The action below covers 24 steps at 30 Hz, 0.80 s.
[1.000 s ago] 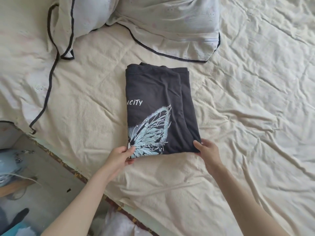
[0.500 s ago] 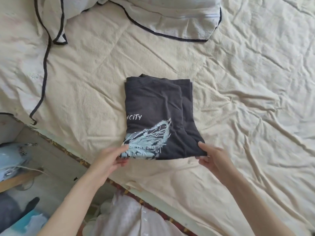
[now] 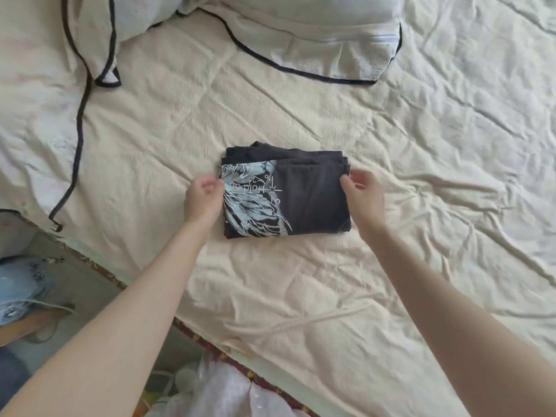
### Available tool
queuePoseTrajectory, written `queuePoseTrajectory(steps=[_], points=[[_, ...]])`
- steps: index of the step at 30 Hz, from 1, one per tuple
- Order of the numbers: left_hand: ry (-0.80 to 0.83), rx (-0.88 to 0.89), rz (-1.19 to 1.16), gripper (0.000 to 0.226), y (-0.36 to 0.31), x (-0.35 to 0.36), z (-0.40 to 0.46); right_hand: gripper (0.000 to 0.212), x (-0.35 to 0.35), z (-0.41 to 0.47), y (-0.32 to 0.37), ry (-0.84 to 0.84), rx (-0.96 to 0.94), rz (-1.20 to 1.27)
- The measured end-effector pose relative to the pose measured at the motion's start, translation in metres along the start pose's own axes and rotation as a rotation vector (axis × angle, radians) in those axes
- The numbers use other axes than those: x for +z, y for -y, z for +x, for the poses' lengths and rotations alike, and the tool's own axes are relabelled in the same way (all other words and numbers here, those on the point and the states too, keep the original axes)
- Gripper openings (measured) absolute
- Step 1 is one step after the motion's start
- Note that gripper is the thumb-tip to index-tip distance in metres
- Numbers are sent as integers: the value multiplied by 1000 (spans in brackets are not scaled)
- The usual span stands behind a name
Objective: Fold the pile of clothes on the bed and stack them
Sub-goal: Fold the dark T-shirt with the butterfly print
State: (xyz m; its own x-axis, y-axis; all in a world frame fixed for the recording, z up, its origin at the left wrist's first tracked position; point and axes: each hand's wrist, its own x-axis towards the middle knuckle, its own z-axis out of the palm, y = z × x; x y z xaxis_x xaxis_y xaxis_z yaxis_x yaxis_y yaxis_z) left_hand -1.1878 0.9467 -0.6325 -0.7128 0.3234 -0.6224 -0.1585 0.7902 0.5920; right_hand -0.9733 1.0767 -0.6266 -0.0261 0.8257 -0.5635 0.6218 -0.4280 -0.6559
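Flanking the folded dark T-shirt (image 3: 313, 194), both hands touch its sides.

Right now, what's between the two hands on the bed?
In the head view, only the folded dark T-shirt with its pale blue butterfly print. It lies on the cream bedsheet, the left hand at its left edge and the right hand at its right.

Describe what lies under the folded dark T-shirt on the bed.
The folded dark T-shirt rests directly on the cream bedsheet, which shows all round it. Its own lower layers peek out along the far edge. Whatever sits beneath its middle is covered and cannot be seen.
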Motion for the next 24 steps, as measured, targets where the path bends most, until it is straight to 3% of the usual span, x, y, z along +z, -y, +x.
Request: queuePoseTrajectory(steps=[2, 4, 10, 13, 18, 21, 24], points=[[30, 69, 64, 38, 15, 6, -4, 42, 7, -5, -11, 16, -140, -172], [25, 115, 74, 43, 19, 10, 0, 41, 13, -2, -12, 31, -151, -134], [10, 287, 49, 22, -3, 14, 15, 27, 14, 28, 6, 145, 144, 19], [-26, 389, 34, 18, -5, 12, 18, 15, 10, 35, 8, 66, 34, -14], [-95, 358, 81, 23, -11, 21, 40, 23, 13, 48, 18, -15, -69, -102], [-167, 355, 196, 29, -13, 28, 35, 35, 25, 36, 22, -160, -347, -401], [-287, 625, 359, 35, -6, 28, 11, 42, 37, 5, 7, -76, -787, -687]])
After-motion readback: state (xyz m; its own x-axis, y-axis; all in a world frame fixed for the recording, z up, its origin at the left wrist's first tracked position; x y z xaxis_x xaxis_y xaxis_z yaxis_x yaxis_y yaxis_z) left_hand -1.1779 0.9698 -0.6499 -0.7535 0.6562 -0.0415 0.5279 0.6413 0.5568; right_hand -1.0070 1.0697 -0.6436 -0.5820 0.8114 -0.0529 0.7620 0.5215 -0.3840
